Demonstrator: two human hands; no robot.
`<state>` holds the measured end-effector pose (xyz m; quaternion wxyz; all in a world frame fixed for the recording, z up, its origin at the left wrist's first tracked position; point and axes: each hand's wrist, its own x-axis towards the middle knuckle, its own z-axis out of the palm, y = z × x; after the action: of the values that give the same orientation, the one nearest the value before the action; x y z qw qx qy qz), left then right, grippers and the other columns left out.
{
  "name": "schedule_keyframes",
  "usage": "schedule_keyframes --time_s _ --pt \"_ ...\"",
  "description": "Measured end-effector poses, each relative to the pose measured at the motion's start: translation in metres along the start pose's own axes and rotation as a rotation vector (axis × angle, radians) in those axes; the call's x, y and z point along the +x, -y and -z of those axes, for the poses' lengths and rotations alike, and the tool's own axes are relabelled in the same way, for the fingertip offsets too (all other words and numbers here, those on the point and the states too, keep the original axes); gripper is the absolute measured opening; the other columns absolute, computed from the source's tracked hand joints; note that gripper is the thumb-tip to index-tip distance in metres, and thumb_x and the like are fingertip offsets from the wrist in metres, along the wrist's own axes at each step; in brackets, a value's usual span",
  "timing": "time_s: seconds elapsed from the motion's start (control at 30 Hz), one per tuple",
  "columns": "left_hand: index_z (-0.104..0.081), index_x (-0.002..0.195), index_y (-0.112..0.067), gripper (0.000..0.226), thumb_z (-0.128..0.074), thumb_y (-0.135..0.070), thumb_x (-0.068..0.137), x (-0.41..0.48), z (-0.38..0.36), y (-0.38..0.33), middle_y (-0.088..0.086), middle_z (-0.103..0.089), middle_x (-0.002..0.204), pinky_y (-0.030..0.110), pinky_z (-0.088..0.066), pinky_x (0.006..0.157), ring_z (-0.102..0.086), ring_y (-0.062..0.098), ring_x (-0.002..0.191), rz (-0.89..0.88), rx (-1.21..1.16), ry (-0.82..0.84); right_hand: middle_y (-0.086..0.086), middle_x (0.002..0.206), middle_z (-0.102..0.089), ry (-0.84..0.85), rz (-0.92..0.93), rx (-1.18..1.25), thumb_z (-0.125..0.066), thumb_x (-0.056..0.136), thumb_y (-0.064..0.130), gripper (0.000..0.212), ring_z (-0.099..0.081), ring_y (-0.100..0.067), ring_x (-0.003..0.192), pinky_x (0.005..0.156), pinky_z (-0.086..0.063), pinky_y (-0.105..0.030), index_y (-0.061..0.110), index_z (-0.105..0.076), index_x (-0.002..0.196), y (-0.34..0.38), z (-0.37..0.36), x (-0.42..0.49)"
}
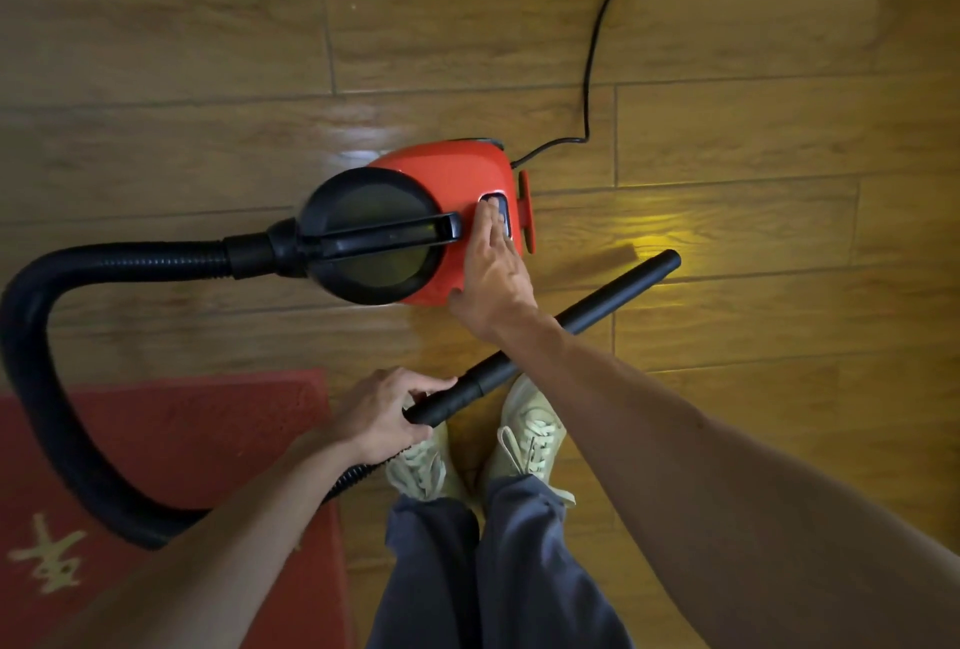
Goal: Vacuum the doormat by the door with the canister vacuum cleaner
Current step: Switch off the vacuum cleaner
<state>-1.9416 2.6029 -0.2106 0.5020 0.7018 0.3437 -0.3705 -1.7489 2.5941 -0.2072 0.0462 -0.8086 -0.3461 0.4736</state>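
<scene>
- My right hand [491, 274] lies flat, fingers [488, 222] together, touching the button [501, 212] on the red vacuum [447, 170].
- My left hand [382, 412] fingers wrap the black tube [571, 316].
- The red doormat [182, 440] lies on the floor [727, 77] by my left foot, under the hose [47, 388].

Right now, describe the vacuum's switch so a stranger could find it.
Find the red canister vacuum on the wooden floor. Behind its black handle, near the cord end, sits a dark rectangular button, under the right hand fingertips; the only dark panel on red.
</scene>
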Motion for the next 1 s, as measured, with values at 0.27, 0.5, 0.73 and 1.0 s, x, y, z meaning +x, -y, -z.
schedule_keyframes --time_s 0.27,0.5,0.73,1.0 --pt "-0.05 0.136 -0.051 0.064 -0.074 -0.022 0.085 0.005 -0.005 -0.007 -0.015 -0.056 0.116 0.015 -0.044 0.074 -0.052 0.003 0.098 -0.008 0.002 -0.015 -0.017 0.135 -0.054 0.008 -0.097 0.08 -0.066 0.083 0.006 0.088 -0.057 -0.035 0.117 0.091 -0.048 -0.036 0.003 -0.01 0.152 0.002 0.028 0.009" --pt "-0.05 0.136 -0.052 0.064 -0.073 -0.023 0.084 0.0 -0.01 -0.007 -0.017 -0.056 0.116 0.02 -0.043 0.084 -0.054 0.005 0.106 0.006 -0.002 -0.002 -0.008 0.115 -0.058 -0.398 -0.493 0.61 -0.061 0.083 0.009 0.048 -0.058 -0.026 0.102 0.084 -0.052 -0.036 0.011 -0.043 0.128 -0.063 -0.01 -0.033" --pt "-0.055 0.131 -0.053 0.068 -0.069 -0.014 0.078 -0.001 -0.019 -0.003 -0.025 -0.068 0.11 0.026 -0.056 0.077 -0.066 0.001 0.097 -0.019 -0.065 -0.028 -0.006 0.097 -0.065 -0.103 -0.911 0.975 -0.074 0.074 0.048 0.051 -0.067 -0.026 0.089 0.082 -0.058 -0.044 0.021 -0.049 0.11 -0.092 -0.086 -0.073" --pt "-0.051 0.122 -0.066 0.069 -0.052 -0.016 0.074 0.022 -0.054 0.003 -0.023 -0.069 0.106 0.035 -0.057 0.078 -0.066 0.003 0.096 -0.068 -0.004 -0.063 -0.021 0.095 -0.069 -0.121 -0.965 1.357 -0.067 0.092 0.013 0.029 -0.072 -0.025 0.073 0.055 -0.061 -0.034 -0.002 -0.055 0.113 -0.111 -0.09 -0.063"
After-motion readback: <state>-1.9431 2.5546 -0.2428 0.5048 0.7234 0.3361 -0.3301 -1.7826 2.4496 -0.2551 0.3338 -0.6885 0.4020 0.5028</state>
